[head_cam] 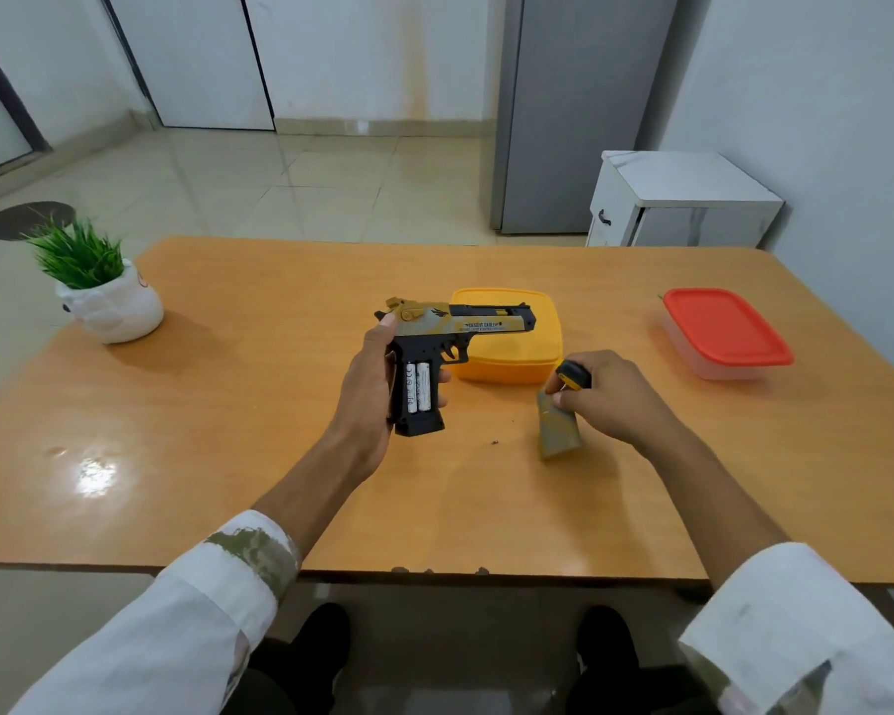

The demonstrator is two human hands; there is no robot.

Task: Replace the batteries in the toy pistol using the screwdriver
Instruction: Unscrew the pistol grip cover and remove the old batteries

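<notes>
Orange table: grip cover off, batteries exposed.
Left hand clamps toy pistol grip; right hand pinches screwdriver and cover. I judge it light, rigid plastic.

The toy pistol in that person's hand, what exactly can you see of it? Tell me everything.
The toy pistol looks like plastic: black frame and grip, gold and grey slide with printed lettering, a gold hammer at the back. The left hand holds it by the grip above the table, barrel pointing right, in front of a yellow box. The grip's side cover is off, showing two white batteries seated side by side.
</notes>
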